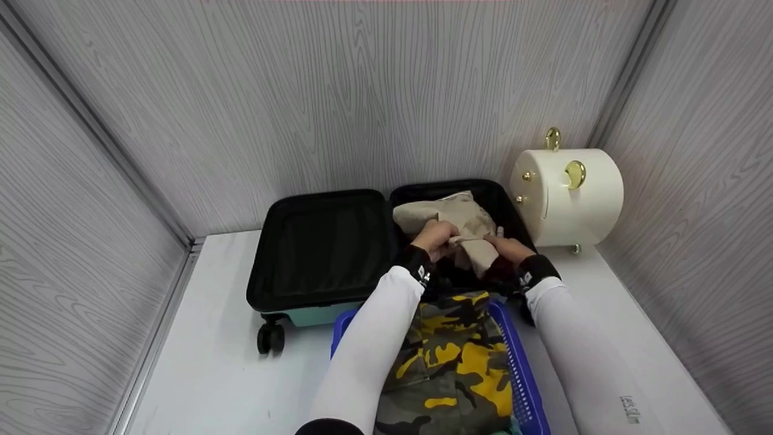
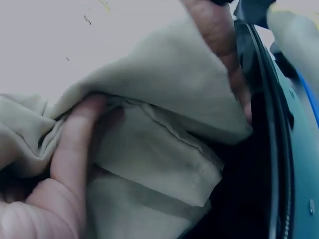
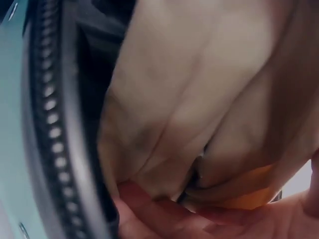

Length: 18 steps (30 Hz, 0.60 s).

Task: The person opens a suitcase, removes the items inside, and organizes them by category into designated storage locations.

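A beige cloth garment [image 1: 462, 211] lies bunched in the right half of an open suitcase [image 1: 332, 248] with a black lining and a mint-green shell. My left hand [image 1: 436, 237] grips its near left part; in the left wrist view a finger [image 2: 75, 144] is tucked under a fold of the cloth. On the garment's right side my right hand [image 1: 510, 249] pinches the edge, close to the suitcase wall. The right wrist view has the fingers [image 3: 149, 209] against the cloth, beside the zipper [image 3: 55, 132]. Something dark red [image 1: 500, 270] shows below the garment, mostly hidden.
In front of the suitcase stands a blue plastic basket [image 1: 526, 377] holding a grey, black and yellow camouflage garment [image 1: 459, 362]. A cream drum-shaped case [image 1: 583, 202] with gold fittings stands at the right. Grey wood-grain panels [image 1: 338, 90] enclose the white table [image 1: 199, 350].
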Tool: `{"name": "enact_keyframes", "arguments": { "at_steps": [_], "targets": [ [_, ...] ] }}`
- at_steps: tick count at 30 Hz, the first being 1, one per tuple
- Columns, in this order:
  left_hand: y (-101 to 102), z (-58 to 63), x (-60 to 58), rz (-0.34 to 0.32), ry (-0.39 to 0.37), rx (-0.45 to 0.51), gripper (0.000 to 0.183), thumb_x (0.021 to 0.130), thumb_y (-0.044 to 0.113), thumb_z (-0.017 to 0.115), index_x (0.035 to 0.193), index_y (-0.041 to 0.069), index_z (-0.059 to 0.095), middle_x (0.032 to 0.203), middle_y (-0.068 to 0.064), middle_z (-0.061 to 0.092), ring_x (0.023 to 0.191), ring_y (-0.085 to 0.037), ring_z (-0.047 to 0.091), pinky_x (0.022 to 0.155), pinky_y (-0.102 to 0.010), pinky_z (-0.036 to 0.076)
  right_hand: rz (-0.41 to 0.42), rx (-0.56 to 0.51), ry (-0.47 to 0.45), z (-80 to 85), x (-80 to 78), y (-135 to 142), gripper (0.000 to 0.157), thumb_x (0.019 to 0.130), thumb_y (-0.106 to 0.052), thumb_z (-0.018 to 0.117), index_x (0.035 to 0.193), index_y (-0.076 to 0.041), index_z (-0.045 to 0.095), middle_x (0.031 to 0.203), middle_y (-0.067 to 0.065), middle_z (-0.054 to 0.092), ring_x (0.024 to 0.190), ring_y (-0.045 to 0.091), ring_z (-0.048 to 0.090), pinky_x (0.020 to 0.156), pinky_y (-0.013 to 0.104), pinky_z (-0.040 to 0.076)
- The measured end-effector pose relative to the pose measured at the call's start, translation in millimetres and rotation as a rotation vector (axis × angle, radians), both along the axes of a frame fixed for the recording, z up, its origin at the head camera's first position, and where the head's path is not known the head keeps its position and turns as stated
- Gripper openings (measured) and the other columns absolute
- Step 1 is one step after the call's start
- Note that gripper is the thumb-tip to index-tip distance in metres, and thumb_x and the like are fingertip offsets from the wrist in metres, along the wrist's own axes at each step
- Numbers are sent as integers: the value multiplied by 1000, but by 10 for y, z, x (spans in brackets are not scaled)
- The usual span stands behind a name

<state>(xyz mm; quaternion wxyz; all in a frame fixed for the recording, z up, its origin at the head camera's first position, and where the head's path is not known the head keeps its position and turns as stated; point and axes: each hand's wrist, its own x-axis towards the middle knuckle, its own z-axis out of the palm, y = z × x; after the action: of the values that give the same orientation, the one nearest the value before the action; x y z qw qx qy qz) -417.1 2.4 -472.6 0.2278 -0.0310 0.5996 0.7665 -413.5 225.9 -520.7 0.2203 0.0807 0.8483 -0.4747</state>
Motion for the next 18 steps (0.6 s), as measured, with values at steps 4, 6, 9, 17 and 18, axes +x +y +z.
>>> {"name": "enact_keyframes", "arguments": {
  "at_steps": [4,6,9,17,18],
  "targets": [
    [10,125,-28,33,26,97,33,88,-14,53,66,11,53,63,3,51,55,-9,53,56,-22,48,-92,-208,-4,62,62,0,77,111,-55,46,163,0,42,144,18,63,128,23,63,109,32,52],
    [0,213,-45,51,44,140,36,89,-14,53,64,12,50,63,3,48,56,-8,50,58,-21,45,-93,-285,-9,82,80,19,74,111,-57,44,159,-2,45,118,6,67,102,14,67,91,29,57],
    [-37,360,-74,62,89,197,40,91,-15,53,62,13,48,63,4,46,57,-9,45,59,-21,41,-69,-429,-88,115,82,29,81,110,-65,35,160,-2,39,116,11,60,97,20,65,90,37,57],
    [-104,787,-6,51,175,337,42,92,-16,51,61,13,56,61,7,51,54,-4,48,54,-16,42,-37,-819,-232,188,132,-64,80,105,-72,45,159,-13,42,145,18,56,122,34,65,110,51,53],
    [-113,837,13,52,187,353,42,92,-16,51,60,12,56,61,7,51,54,-4,48,53,-16,42,6,-898,-216,190,132,-84,74,106,-71,48,153,-14,50,139,14,63,118,30,68,106,47,56]
  ]
}}
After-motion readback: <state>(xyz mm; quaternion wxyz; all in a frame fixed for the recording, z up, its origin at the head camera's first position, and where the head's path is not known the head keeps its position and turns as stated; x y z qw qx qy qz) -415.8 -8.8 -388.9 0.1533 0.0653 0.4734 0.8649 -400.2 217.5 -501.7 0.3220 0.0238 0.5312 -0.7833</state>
